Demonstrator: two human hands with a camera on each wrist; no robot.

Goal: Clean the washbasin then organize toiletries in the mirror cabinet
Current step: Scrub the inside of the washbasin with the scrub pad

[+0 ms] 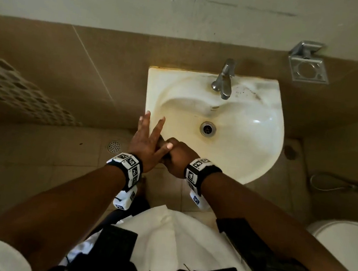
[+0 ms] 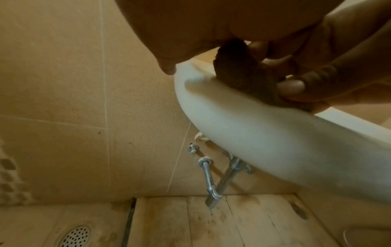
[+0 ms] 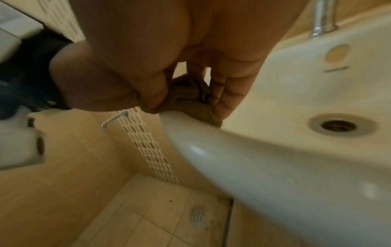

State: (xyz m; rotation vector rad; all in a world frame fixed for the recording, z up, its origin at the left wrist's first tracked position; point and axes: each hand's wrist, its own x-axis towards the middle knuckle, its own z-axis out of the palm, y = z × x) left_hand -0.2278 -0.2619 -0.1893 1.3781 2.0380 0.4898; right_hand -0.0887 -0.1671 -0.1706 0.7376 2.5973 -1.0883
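A white washbasin [image 1: 269, 97] hangs on the tiled wall, with a chrome faucet [image 1: 224, 80] at its back and a drain [image 1: 207, 129] in the bowl. At the basin's front-left rim [image 3: 275, 150] my right hand [image 1: 177, 155] grips a dark brown cloth [image 3: 186, 98] and presses it on the rim. The left wrist view shows the same cloth [image 2: 243, 75] under the right thumb. My left hand [image 1: 148, 136] lies beside it, fingers straight and spread over the rim, its thumb resting on the right hand. No mirror cabinet or toiletries are in view.
A metal holder [image 1: 308, 66] is fixed to the wall at the upper right. A toilet [image 1: 346, 243] stands at the right and a hose [image 1: 335, 185] lies behind it. A floor drain [image 1: 114, 146] sits left of the basin, with chrome pipes [image 2: 217, 180] underneath.
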